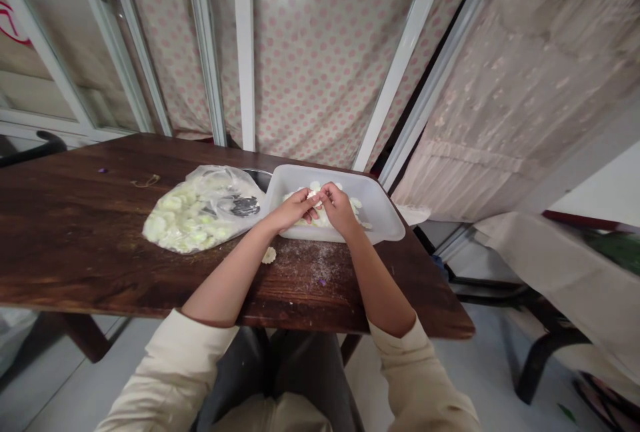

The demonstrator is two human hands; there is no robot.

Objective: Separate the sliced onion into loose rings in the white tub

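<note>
A white plastic tub (380,209) stands near the back edge of the brown wooden table, with several pale round slices (356,204) lying in it. Over the tub, my left hand (296,210) and my right hand (336,205) meet, fingers bent around a small whitish piece (315,197). The fingertips of both hands pinch it. Left of the tub lies a clear plastic bag (190,215) full of pale green-white slices. One pale scalloped slice (269,255) rests on the table just below my left wrist.
The dark table (90,232) has white powder scattered at its front. A thin string (146,181) lies at the back left. Behind stand white frames with a dotted curtain (320,72). At right are a covered surface (565,252) and a black chair leg (540,359).
</note>
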